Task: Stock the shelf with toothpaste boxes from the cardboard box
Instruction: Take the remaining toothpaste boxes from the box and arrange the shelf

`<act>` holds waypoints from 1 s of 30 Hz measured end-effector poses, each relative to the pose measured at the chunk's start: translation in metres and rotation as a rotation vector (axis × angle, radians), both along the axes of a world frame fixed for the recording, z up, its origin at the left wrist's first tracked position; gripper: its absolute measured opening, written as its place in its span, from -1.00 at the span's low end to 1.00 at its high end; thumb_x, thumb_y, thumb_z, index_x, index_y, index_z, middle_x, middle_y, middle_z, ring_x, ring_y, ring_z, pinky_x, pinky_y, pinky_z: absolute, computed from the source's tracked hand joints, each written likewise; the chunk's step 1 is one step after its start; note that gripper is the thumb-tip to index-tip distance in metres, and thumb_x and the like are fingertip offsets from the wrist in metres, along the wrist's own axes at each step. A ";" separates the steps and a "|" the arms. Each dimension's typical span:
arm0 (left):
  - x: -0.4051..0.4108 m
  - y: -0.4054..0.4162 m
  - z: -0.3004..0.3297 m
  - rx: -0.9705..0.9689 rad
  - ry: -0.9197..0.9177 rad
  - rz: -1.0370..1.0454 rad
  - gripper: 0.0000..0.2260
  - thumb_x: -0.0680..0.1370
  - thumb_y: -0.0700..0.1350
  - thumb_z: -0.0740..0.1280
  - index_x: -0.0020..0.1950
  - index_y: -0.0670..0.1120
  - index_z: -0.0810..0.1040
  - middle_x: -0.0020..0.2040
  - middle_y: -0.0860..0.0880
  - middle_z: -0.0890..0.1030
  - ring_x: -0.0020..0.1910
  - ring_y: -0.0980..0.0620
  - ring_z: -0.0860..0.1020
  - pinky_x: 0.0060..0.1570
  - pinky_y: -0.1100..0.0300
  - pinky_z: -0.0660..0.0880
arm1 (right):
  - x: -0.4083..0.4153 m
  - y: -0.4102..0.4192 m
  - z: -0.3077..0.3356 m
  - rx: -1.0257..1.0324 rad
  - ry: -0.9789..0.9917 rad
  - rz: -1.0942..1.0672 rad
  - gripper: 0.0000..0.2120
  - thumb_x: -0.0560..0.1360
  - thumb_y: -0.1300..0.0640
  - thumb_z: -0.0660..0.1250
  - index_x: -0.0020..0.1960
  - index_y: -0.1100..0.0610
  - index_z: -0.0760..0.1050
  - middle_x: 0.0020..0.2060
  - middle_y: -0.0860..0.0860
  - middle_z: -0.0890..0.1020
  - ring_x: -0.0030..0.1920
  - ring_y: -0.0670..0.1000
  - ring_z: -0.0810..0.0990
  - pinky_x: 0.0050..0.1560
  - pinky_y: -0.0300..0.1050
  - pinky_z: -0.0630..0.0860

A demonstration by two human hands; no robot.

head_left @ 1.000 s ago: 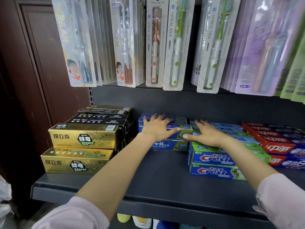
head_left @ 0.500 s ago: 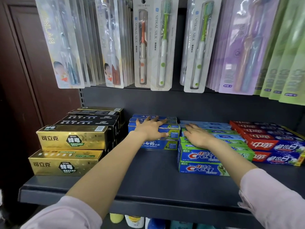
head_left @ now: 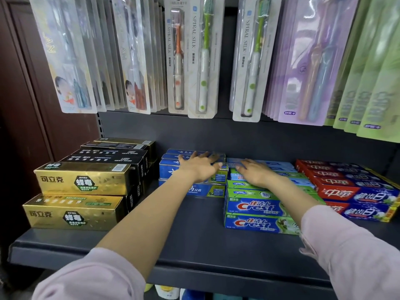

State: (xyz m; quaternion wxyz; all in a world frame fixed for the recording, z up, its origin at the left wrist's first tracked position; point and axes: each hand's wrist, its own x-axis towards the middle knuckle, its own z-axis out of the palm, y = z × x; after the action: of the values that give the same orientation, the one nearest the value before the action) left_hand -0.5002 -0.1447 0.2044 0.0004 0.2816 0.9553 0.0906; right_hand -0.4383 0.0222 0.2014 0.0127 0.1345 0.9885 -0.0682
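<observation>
Head view. Dark shelf (head_left: 194,245) fills the lower half, front lip at 6 o'clock. Toothpaste boxes lie flat in stacked rows across it, long faces toward the camera.

- 9 o'clock: gold boxes (head_left: 82,180), shiny foil, black hexagon label, two stepped layers; black-topped ones run back behind them.
- Centre: blue boxes (head_left: 171,169), white script, stacked against the back panel.
- 4 o'clock: Crest boxes (head_left: 255,207), green and blue with a red-and-white logo, two visible layers in front.
- 3 o'clock: red boxes (head_left: 337,191), red at one end and blue at the other, white characters.

Left hand (head_left: 199,167): palm down, fingers straight and spread, pressing flat on top of the blue boxes; grasping nothing.
Right hand (head_left: 255,173): palm down, fingers extended, resting on the top of the Crest boxes just beside the blue boxes; also released.

12 o'clock: toothbrush packs (head_left: 202,57) hang in rows above the shelf.
</observation>
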 end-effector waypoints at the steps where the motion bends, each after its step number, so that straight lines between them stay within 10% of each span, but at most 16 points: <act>1: 0.000 0.000 0.000 -0.003 -0.003 0.003 -0.55 0.62 0.21 -0.11 0.52 0.22 0.04 0.57 0.10 -0.01 0.56 -0.09 -0.09 0.41 -0.35 -0.17 | 0.000 0.000 -0.001 -0.027 0.004 0.005 -0.44 0.65 -0.10 -0.13 0.55 0.18 -0.01 0.55 0.08 0.01 0.54 0.05 -0.01 0.50 -0.05 -0.06; 9: 0.013 0.008 -0.013 0.189 0.154 0.000 -0.62 0.66 0.03 -0.02 0.47 0.06 0.27 0.54 0.02 0.18 0.53 -0.03 0.08 0.44 -0.24 -0.07 | 0.022 0.000 0.002 -0.073 0.051 0.042 -0.44 0.65 -0.11 -0.16 0.55 0.16 -0.07 0.55 0.09 -0.05 0.55 0.06 -0.10 0.53 0.02 -0.08; 30: 0.020 0.010 -0.013 0.077 0.052 0.062 -0.57 0.65 0.07 -0.12 0.54 0.15 0.05 0.58 0.00 -0.02 0.56 -0.05 -0.08 0.48 -0.15 -0.17 | 0.022 -0.005 0.000 -0.064 -0.056 0.045 -0.43 0.65 -0.08 -0.16 0.54 0.20 -0.17 0.54 0.11 -0.15 0.54 0.06 -0.18 0.50 -0.02 -0.16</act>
State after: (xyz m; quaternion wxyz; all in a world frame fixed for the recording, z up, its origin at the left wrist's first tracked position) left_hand -0.4803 -0.1346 0.1915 -0.0383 0.2539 0.9590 0.1200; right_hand -0.4161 0.0174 0.2010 0.0462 0.1137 0.9878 -0.0958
